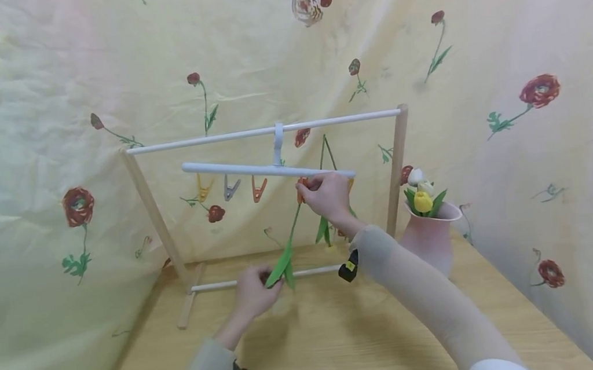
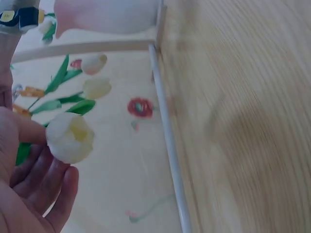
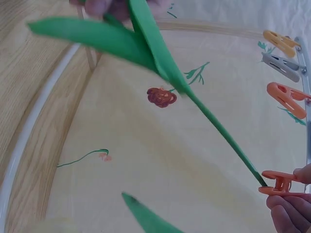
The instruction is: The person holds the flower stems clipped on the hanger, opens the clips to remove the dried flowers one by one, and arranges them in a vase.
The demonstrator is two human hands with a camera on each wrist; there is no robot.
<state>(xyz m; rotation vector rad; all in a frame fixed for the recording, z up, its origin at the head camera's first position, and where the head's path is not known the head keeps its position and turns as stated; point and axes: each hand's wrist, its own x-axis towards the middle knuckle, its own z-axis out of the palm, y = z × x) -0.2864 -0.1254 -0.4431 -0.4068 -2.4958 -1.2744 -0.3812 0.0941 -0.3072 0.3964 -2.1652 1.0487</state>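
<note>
My left hand [image 1: 255, 290] holds a white tulip [image 2: 70, 138] by its head, flower end low. Its green stem [image 3: 221, 128] slants up toward the hanger [image 1: 232, 168]. At the hanger's right part, my right hand [image 1: 331, 199] pinches an orange clothespin [image 3: 282, 183] between thumb and fingers. The stem's end meets the mouth of that clothespin; whether it is clamped I cannot tell. Left of it hang another orange clothespin [image 1: 259, 189], a grey one [image 1: 231, 188] and a yellow one [image 1: 204, 187]. The hanger tilts down to the right.
A wooden rack [image 1: 399, 165] with a white top rod [image 1: 209, 139] carries the hanger. More tulips [image 2: 97, 88] hang upside down behind my right hand. A pink-white vase [image 1: 429, 241] with tulips stands right of the rack on the wooden table [image 1: 330, 345]. Flowered cloth [image 1: 244, 49] hangs behind.
</note>
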